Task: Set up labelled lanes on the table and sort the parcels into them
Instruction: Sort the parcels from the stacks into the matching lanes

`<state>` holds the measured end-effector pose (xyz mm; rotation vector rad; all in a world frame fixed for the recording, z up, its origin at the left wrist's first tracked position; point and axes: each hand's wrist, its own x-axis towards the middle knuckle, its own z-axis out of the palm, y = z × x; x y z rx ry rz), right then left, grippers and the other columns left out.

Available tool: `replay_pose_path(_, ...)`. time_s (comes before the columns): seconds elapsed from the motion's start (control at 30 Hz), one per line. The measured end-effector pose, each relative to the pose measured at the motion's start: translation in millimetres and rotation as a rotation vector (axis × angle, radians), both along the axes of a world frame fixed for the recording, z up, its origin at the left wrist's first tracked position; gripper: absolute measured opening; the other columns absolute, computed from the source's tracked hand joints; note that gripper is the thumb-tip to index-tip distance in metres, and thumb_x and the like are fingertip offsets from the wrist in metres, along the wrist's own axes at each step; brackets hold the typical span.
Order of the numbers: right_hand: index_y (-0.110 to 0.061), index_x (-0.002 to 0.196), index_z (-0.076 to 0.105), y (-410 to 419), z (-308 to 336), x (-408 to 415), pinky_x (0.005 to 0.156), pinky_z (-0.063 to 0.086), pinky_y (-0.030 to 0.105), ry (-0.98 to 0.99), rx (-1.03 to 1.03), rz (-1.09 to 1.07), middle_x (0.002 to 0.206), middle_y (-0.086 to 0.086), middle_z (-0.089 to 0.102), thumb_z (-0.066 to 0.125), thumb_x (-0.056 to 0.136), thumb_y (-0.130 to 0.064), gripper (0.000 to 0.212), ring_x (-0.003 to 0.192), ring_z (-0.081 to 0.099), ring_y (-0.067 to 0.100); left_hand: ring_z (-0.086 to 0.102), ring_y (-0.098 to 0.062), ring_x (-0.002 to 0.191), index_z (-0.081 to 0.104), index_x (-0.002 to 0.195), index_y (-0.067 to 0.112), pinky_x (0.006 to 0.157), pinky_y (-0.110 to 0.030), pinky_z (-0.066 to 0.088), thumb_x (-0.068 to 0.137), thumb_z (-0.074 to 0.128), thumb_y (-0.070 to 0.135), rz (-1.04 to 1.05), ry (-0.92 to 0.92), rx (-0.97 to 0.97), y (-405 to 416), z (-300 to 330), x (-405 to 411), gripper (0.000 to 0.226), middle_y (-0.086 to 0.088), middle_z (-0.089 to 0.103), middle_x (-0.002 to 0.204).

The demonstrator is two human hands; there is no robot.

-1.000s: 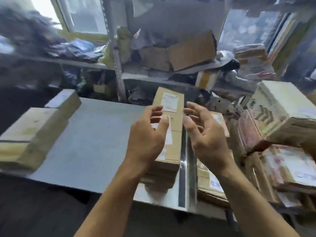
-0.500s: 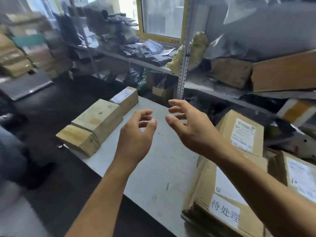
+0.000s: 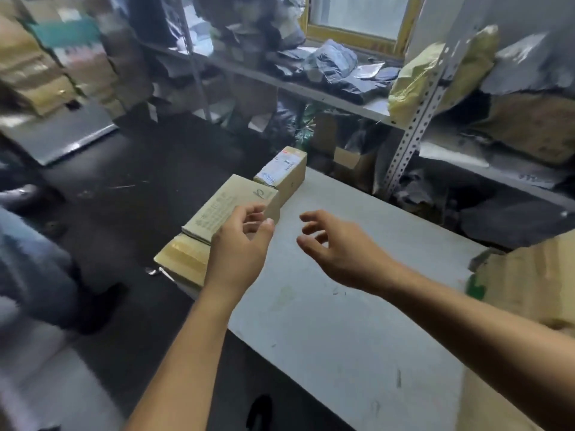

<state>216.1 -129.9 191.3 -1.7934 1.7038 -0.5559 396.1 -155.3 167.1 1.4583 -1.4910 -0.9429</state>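
Three cardboard parcels (image 3: 230, 206) sit in a row along the table's (image 3: 357, 321) left edge, the far one (image 3: 284, 172) bearing a white label too blurred to read. Left hand (image 3: 239, 253) and right hand (image 3: 339, 250) hover over bare grey tabletop, fingers loosely curled, holding nothing. Another box (image 3: 529, 281) overhangs the right edge.
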Motion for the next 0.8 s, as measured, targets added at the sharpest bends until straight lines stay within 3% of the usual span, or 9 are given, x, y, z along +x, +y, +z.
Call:
replay_pose_path(0.17, -0.024, 0.144, 0.045, -39, -68, 81, 0.084, 0.047, 0.026, -0.077, 0.191, -0.082, 0.133, -0.002, 0.062, 0.052, 0.1, -0.045, 0.049, 0.102, 0.061, 0.011, 0.06, 0.008, 0.095, 0.062, 0.114, 0.033, 0.071, -0.007, 0.04, 0.093, 0.061, 0.028, 0.063, -0.131, 0.112, -57, -45, 80, 0.021, 0.022, 0.064, 0.103)
replay_pose_path(0.3, -0.018, 0.147, 0.043, -53, -123, 131, 0.087, 0.042, 0.026, -0.148, 0.409, -0.189, 0.138, 0.003, 0.059, 0.049, 0.1, -0.046, 0.055, 0.12, 0.058, 0.021, 0.055, -0.018, 0.116, 0.061, 0.124, 0.024, 0.099, -0.039, 0.046, 0.091, 0.058, 0.024, 0.124, -0.326, 0.219, -90, -81, 128, 0.033, 0.004, 0.061, 0.125)
replay_pose_path(0.37, -0.013, 0.147, 0.043, -58, -143, 149, 0.087, 0.04, 0.026, -0.187, 0.482, -0.245, 0.135, 0.006, 0.06, 0.047, 0.101, -0.043, 0.055, 0.121, 0.056, 0.023, 0.048, -0.024, 0.126, 0.057, 0.132, 0.019, 0.107, -0.043, 0.041, 0.093, 0.056, 0.021, 0.086, -0.429, 0.239, -100, -101, 147, 0.04, -0.002, 0.054, 0.137)
replay_pose_path(0.47, -0.012, 0.13, 0.053, -63, -164, 167, 0.079, 0.039, 0.029, -0.257, 0.542, -0.327, 0.108, 0.0, 0.059, 0.043, 0.102, -0.041, 0.041, 0.108, 0.056, 0.024, 0.034, -0.025, 0.141, 0.043, 0.146, 0.011, 0.114, -0.043, 0.032, 0.098, 0.053, 0.026, 0.034, -0.516, 0.326, -108, -125, 168, 0.052, -0.007, 0.041, 0.153)
replay_pose_path(0.53, -0.017, 0.113, 0.053, -65, -173, 175, 0.077, 0.042, 0.031, -0.312, 0.569, -0.372, 0.101, -0.003, 0.056, 0.04, 0.101, -0.038, 0.028, 0.097, 0.055, 0.02, 0.032, -0.028, 0.143, 0.035, 0.151, 0.012, 0.114, -0.042, 0.031, 0.1, 0.049, 0.033, 0.009, -0.531, 0.403, -111, -135, 175, 0.057, -0.009, 0.037, 0.156)
replay_pose_path(0.6, -0.018, 0.11, 0.057, -65, -176, 182, 0.086, 0.051, 0.036, -0.417, 0.59, -0.413, 0.107, -0.001, 0.062, 0.036, 0.101, -0.033, 0.027, 0.099, 0.059, 0.019, 0.037, -0.031, 0.139, 0.033, 0.152, 0.015, 0.108, -0.043, 0.034, 0.1, 0.049, 0.037, 0.014, -0.514, 0.441, -112, -140, 177, 0.059, -0.01, 0.041, 0.153)
replay_pose_path(0.67, -0.023, 0.109, 0.059, -62, -175, 187, 0.097, 0.052, 0.045, -0.492, 0.596, -0.449, 0.108, -0.002, 0.063, 0.035, 0.1, -0.029, 0.026, 0.104, 0.061, 0.02, 0.042, -0.033, 0.133, 0.038, 0.148, 0.015, 0.103, -0.042, 0.038, 0.097, 0.051, 0.038, 0.037, -0.511, 0.442, -108, -140, 177, 0.057, -0.012, 0.045, 0.146)
replay_pose_path(0.8, -0.036, 0.096, 0.056, -38, -173, 188, 0.1, 0.052, 0.048, -0.57, 0.559, -0.538, 0.102, -0.016, 0.059, 0.036, 0.101, -0.03, 0.022, 0.101, 0.058, 0.01, 0.047, -0.03, 0.123, 0.05, 0.135, 0.019, 0.099, -0.043, 0.043, 0.094, 0.055, 0.041, 0.055, -0.483, 0.415, -87, -130, 171, 0.047, -0.008, 0.049, 0.132)
